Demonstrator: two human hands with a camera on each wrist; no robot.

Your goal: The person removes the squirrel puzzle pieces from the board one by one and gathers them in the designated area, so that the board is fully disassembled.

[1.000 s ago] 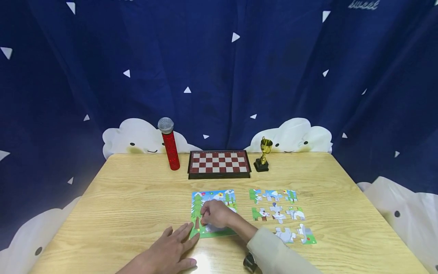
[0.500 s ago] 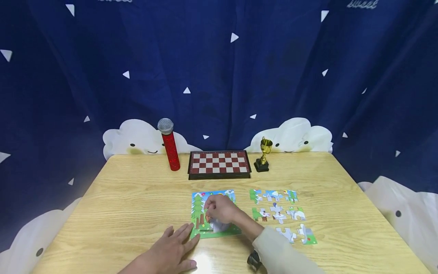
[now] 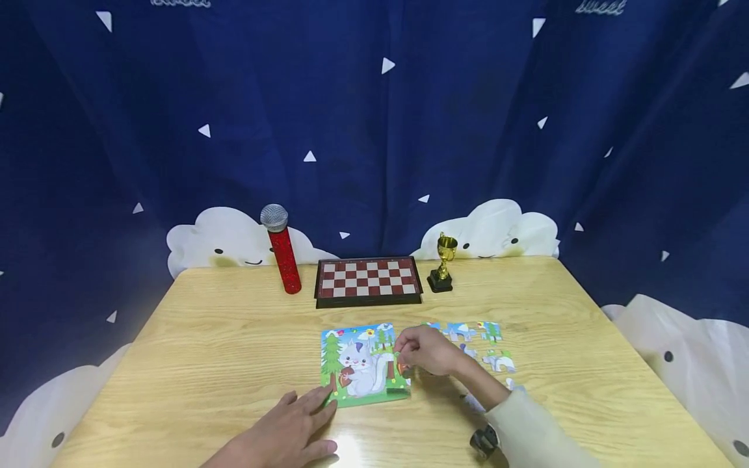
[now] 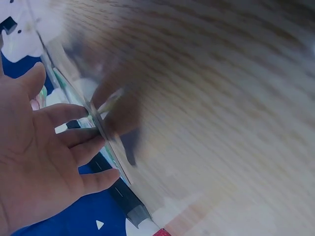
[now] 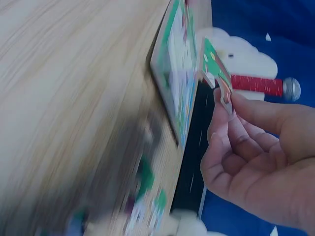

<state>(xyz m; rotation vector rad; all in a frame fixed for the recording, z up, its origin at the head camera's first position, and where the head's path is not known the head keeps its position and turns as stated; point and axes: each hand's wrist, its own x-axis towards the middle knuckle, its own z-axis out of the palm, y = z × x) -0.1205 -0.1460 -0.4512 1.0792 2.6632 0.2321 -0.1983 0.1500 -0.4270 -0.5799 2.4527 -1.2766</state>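
Note:
A picture puzzle [image 3: 364, 377] with a grey squirrel holding an acorn lies on the wooden table. Its lower left corner is touched by the fingers of my left hand [image 3: 290, 426], which rests spread on the tabletop. Just right of the puzzle, my right hand [image 3: 430, 351] pinches a puzzle piece [image 5: 215, 64] between thumb and fingers. That piece is mostly green with an orange-brown part, and it is raised off the table in the right wrist view. Loose puzzle pieces [image 3: 499, 361] lie to the right, several of them partly hidden by my right hand and forearm.
Along the back of the table [image 3: 222, 344] stand a red microphone [image 3: 285, 260], a red-and-white chessboard [image 3: 368, 278] in a black frame, and a small gold trophy cup [image 3: 445, 257]. A dark blue curtain [image 3: 351, 117] hangs behind them.
My right hand has moved right, from over the puzzle to beside its right edge, with the piece in its fingers. The squirrel picture is now uncovered. My left hand stays put.

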